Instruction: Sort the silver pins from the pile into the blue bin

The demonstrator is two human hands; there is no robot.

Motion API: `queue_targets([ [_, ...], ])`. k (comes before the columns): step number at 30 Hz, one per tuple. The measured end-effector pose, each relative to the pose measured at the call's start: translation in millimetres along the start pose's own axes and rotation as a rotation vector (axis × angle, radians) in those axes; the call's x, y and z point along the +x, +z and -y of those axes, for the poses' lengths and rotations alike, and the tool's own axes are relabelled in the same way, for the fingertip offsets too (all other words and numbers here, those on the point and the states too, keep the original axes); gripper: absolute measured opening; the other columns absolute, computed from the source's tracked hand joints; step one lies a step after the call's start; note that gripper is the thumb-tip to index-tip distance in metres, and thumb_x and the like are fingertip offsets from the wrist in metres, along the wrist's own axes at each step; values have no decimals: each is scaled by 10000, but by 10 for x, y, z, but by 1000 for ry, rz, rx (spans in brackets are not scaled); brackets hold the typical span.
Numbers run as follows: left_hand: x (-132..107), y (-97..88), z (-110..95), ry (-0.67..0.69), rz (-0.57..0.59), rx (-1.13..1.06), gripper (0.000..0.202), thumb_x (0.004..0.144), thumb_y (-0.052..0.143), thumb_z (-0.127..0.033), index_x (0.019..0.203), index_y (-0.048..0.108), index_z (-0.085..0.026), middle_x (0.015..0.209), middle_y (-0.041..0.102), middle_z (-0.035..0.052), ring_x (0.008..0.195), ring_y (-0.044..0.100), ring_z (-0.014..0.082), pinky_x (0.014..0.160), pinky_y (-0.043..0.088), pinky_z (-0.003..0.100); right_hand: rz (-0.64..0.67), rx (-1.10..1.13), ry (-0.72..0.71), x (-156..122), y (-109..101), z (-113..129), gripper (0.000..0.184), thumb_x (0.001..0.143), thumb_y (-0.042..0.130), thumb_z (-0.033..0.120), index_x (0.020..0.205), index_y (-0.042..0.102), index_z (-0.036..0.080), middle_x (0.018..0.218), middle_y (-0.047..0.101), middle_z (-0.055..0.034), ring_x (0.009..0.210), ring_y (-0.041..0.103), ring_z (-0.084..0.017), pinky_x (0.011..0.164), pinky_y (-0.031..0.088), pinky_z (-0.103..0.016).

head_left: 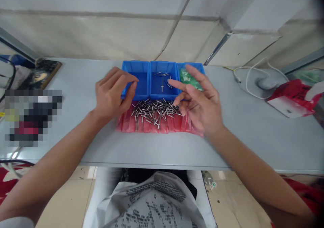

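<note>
My left hand (111, 91) is over the left blue bin (138, 67), its thumb and fingertips pinched together. Anything between them is too small or hidden to make out. My right hand (205, 108) has its fingers spread, with nothing visible in them, in front of the middle blue bin (163, 66) and the right blue bin (202, 66). A few thin metal pins lie in the middle bin; green packets (187, 78) are in the right one. Before the bins, a pile of thin metal pins, like blind rivets (157, 110), lies on red plastic bags (152, 125).
The grey table (141, 150) backs onto a panelled wall. At the right are a white cable (249, 83) and a red bag beside a white box (288, 107). A dark flat object (52, 71) lies at the far left, near a blurred-out patch (32, 120).
</note>
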State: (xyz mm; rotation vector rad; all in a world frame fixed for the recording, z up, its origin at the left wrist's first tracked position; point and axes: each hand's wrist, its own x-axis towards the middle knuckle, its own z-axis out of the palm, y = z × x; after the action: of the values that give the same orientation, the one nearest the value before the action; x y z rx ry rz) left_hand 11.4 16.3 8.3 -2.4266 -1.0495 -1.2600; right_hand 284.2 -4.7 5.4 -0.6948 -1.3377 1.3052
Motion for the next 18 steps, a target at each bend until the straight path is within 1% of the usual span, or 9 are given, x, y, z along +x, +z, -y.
queue_targets([
  [1, -29, -7, 9, -17, 5, 22, 102, 1019, 590, -257, 1071, 673, -230, 946, 746, 57, 907, 698, 216, 793, 546, 374, 64, -56, -28, -3, -30, 23, 412, 1038, 620, 300, 1440, 605, 393, 1288, 780, -23, 722, 764, -129, 454, 559, -214],
  [2, -51, -5, 7, -32, 16, 39, 115, 1021, 586, -245, 1093, 673, -223, 958, 749, 54, 899, 696, 204, 782, 550, 364, 148, -158, -81, -8, -57, 47, 412, 1039, 617, 281, 1437, 614, 382, 1271, 785, -25, 737, 765, -132, 493, 586, -227],
  [4, -78, 19, -17, -44, 66, 49, 180, 1022, 583, -240, 1179, 661, -199, 1041, 757, 65, 951, 704, 200, 795, 570, 354, 358, -477, -258, -25, -89, 84, 354, 1007, 658, 224, 1351, 700, 300, 1180, 806, -45, 812, 776, -152, 645, 653, -275],
  [6, -92, 62, -40, 3, 147, 31, 259, 1016, 591, -247, 1261, 644, -180, 1161, 751, 91, 1051, 708, 225, 835, 594, 365, 551, -839, -467, -50, -89, 90, 271, 977, 686, 177, 1233, 765, 217, 1114, 809, -76, 911, 782, -198, 785, 676, -348],
  [8, -109, 107, -42, 71, 238, 2, 290, 1021, 584, -240, 1299, 647, -189, 1299, 724, 113, 1188, 687, 261, 911, 610, 404, 629, -1096, -621, -72, -73, 61, 201, 984, 661, 152, 1138, 786, 178, 1115, 801, -100, 944, 778, -227, 814, 679, -391],
  [10, -133, 143, -26, 106, 285, -32, 283, 1033, 570, -218, 1299, 665, -203, 1392, 694, 115, 1301, 649, 273, 999, 605, 441, 597, -1195, -713, -79, -66, 6, 196, 996, 624, 117, 1085, 787, 180, 1100, 803, -99, 928, 776, -220, 803, 683, -372],
  [12, -154, 164, -10, 114, 278, -62, 280, 1035, 578, -203, 1296, 680, -201, 1412, 691, 109, 1339, 636, 268, 1049, 596, 450, 535, -1163, -786, -64, -84, -55, 233, 993, 613, 90, 1113, 779, 200, 1081, 813, -91, 925, 779, -208, 828, 686, -340],
  [16, -157, 177, -19, 99, 248, -75, 272, 1018, 626, -209, 1276, 710, -195, 1357, 730, 86, 1260, 683, 258, 1023, 616, 429, 414, -1014, -828, -12, -141, -122, 321, 980, 633, 94, 1210, 769, 272, 1050, 823, -65, 908, 781, -175, 865, 677, -264],
  [18, -144, 183, -34, 72, 231, -93, 247, 1005, 652, -216, 1237, 733, -190, 1311, 752, 81, 1215, 700, 253, 1007, 621, 423, 360, -967, -783, -8, -136, -104, 318, 983, 633, 100, 1196, 779, 286, 1045, 822, -52, 908, 781, -159, 859, 676, -254],
])
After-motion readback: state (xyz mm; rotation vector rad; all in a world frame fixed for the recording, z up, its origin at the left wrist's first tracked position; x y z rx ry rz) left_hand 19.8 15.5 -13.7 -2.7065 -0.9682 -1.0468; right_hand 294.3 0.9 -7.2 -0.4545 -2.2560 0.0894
